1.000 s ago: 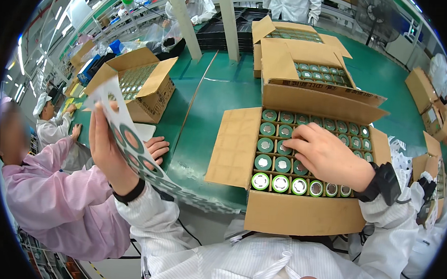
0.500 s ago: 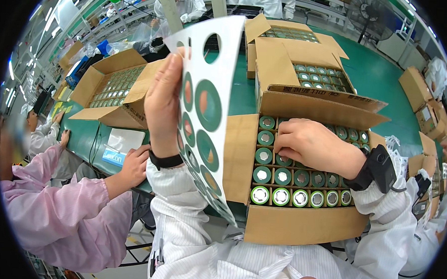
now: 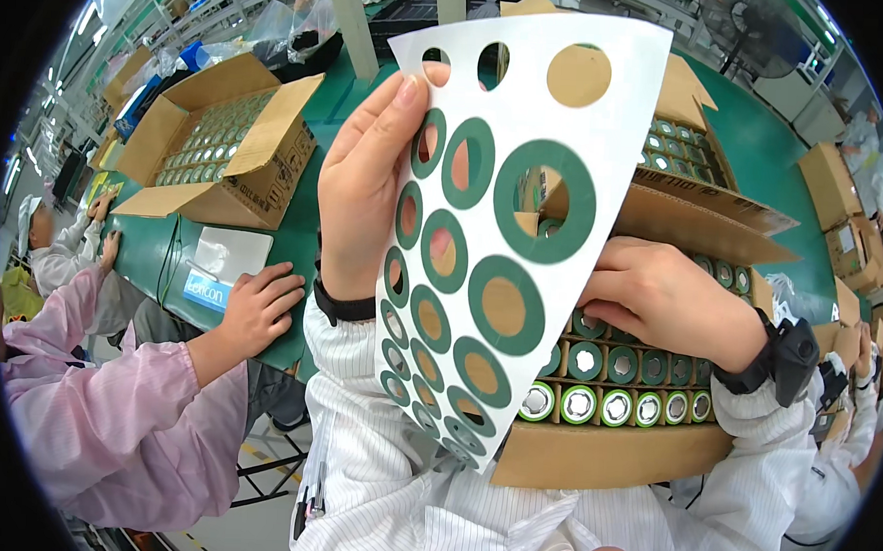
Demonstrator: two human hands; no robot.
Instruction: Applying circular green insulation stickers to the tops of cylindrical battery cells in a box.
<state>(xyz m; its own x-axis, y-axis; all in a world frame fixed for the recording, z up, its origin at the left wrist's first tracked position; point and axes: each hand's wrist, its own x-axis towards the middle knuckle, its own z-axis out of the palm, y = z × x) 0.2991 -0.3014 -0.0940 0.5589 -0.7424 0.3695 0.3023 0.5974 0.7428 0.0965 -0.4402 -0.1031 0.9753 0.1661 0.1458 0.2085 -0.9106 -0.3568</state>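
My left hand (image 3: 362, 188) pinches the left edge of a white sheet of ring stickers (image 3: 508, 116), held upright. Dark green rings (image 3: 585, 205) fill most of it, and the top row is bare holes. Behind its right edge, my right hand (image 3: 662, 300) reaches into a carton (image 3: 611, 458) of upright cylindrical battery cells (image 3: 586, 361). Its fingers are bent together over the cells; whether they hold a ring is hidden. The front row shows bright green rims with pale tops, while rows behind wear dark green rings. The sheet covers the carton's left part.
Another open carton of cells (image 3: 149, 202) stands at left on the green table. A further carton (image 3: 691, 85) is behind mine. A co-worker's hand (image 3: 263, 312) rests beside a blue-and-white packet (image 3: 204, 290). More cartons (image 3: 830, 184) are stacked at far right.
The sticker sheet has swung rightward and turned its face more toward me, now covering the carton's left side. My right hand stays low over the cells, slightly farther right in view.
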